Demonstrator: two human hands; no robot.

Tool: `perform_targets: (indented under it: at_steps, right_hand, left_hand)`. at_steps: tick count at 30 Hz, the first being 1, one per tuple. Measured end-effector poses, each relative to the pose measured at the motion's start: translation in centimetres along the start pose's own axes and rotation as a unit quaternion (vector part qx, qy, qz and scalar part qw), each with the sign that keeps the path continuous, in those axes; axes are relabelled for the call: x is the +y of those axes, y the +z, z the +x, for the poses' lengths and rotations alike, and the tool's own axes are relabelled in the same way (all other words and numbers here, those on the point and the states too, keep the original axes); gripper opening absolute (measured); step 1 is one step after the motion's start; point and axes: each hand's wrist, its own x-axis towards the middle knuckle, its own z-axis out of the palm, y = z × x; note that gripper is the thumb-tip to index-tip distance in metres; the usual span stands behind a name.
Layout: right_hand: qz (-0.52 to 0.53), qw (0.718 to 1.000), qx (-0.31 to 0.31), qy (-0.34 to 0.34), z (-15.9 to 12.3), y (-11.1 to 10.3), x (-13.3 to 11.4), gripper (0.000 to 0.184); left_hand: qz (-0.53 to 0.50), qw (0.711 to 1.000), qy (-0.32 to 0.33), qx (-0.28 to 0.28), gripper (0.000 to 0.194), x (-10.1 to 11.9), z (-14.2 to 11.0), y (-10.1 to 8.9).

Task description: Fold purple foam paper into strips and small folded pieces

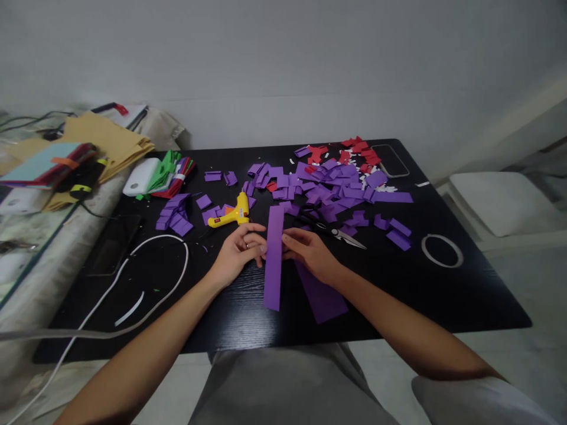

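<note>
A long purple paper strip [273,260] stands nearly upright in the view, raised over the black table. My left hand [239,251] pinches its left edge, fingers curled, with a ring on one finger. On the other edge, my right hand [310,252] grips the strip between thumb and fingers. Beneath my right hand lies a wider purple paper sheet [323,301], partly covered by it. Scissors [339,232] with black handles rest just beyond my right hand. A yellow glue gun [233,215] lies beyond my left hand.
Folded purple paper pieces [336,183] are heaped at the back, with red paper scraps [365,152] behind. A phone [113,245] and a looped white cable [186,260] lie left. A ring-shaped band [443,262] sits right. Stacked papers [106,141] stand beyond the left edge.
</note>
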Motion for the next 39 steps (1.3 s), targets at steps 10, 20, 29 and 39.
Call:
perform_targets:
  at_steps: [10, 20, 29, 39]
  right_hand:
    - [-0.013, 0.999, 0.034, 0.002, 0.1, -0.1, 0.3, 0.030]
    - [-0.044, 0.998, 0.048, -0.010, -0.1, 0.0, 0.3, 0.032]
    - [-0.037, 0.997, 0.062, 0.000, -0.2, 0.3, 0.3, 0.032]
    - [-0.060, 0.996, 0.053, -0.026, -0.1, 0.2, 0.4, 0.033]
  left_hand:
    - [0.034, 0.998, 0.012, -0.057, 0.034, -0.5, -0.6, 0.4]
    - [0.029, 0.998, -0.005, -0.063, 0.052, -1.4, -1.0, 0.4]
    - [0.040, 0.998, -0.032, -0.047, 0.047, -1.3, -1.2, 0.8]
    - [0.031, 0.997, -0.052, -0.045, 0.046, -1.0, -1.1, 1.0]
